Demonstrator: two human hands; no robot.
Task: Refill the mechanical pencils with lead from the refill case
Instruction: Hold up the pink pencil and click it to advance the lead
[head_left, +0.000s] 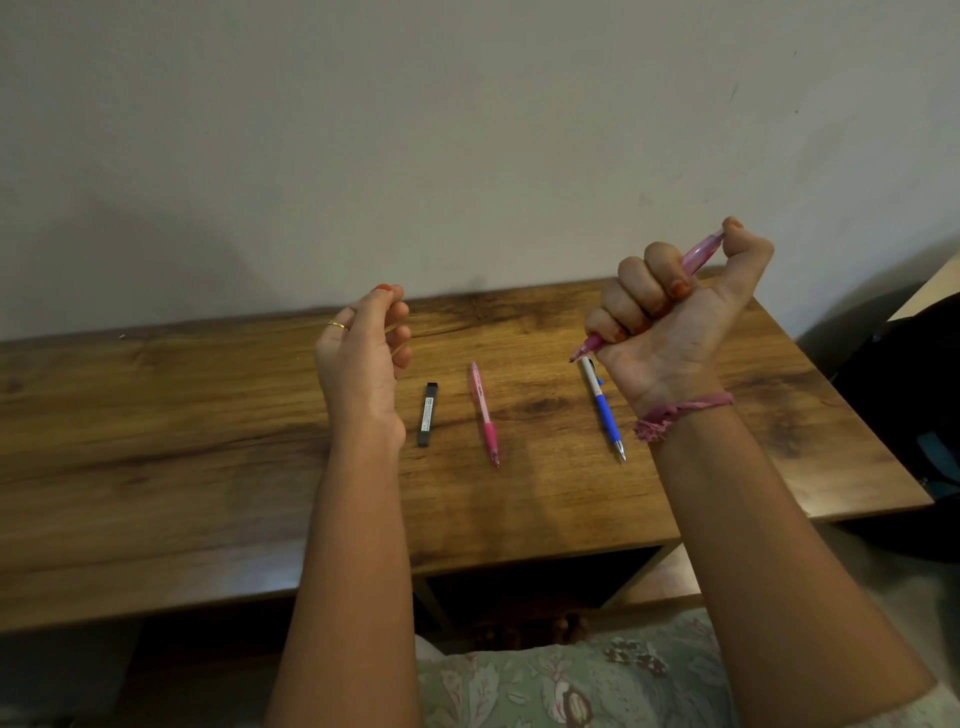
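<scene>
In the right half of the frame the right hand is raised above the desk, its fingers curled into a fist around a translucent pink mechanical pencil. The barrel runs diagonally through the fist: the tip pokes out below the little finger toward frame centre, and the cap end sits under the thumb at the upper right. The left hand, left of centre, hovers with thumb and forefinger tips pressed together; whether they pinch anything is too small to tell, and the other fingers are loosely bent. Three mechanical pencils are visible: the one in the fist, a second pink pencil lying flat at mid-frame, and a blue-and-white pencil lying just below the right hand. One dark lead refill case lies beside the left wrist, apart from the pink pencil.
</scene>
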